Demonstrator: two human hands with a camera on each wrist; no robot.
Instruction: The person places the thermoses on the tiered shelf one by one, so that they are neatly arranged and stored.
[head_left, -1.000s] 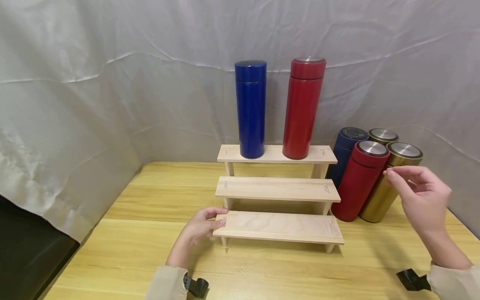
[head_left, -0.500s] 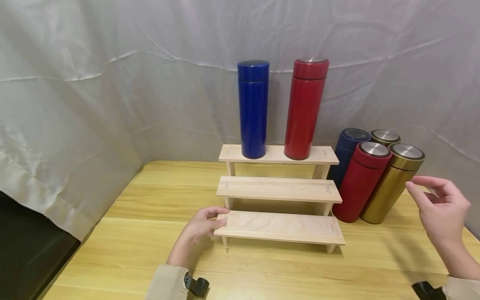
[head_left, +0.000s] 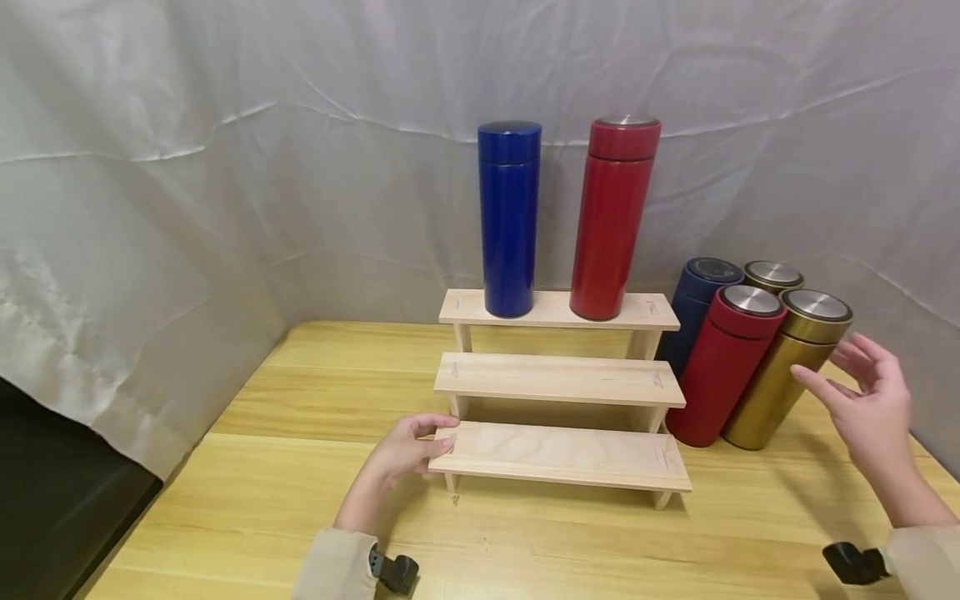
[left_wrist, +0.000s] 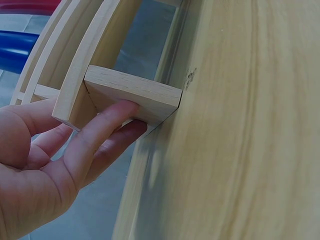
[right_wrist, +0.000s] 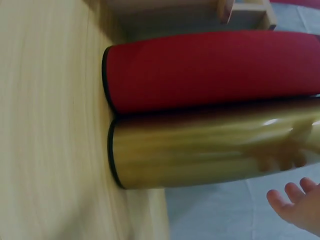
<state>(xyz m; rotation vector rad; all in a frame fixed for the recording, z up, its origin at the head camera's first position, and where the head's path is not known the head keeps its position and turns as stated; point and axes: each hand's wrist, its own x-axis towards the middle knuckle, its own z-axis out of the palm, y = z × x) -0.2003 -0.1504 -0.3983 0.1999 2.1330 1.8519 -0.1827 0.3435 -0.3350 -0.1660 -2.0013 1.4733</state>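
My left hand grips the left end of the lowest step of a three-tier wooden display stand, thumb on top. In the left wrist view, fingers lie against the step's end leg. On the top step stand a glossy blue thermos and a red thermos. My right hand is beside the front gold thermos, thumb and fingers spread. In the right wrist view, its fingertips are just short of that thermos, which mirrors them.
Right of the stand, a matte red thermos stands against the front gold one. Behind them are a dark blue thermos and another gold-rimmed thermos. A grey curtain hangs behind the wooden table.
My right hand moved right, away from the thermoses, then came back left to the front gold one while its fingers spread apart. The left hand keeps its hold on the stand.
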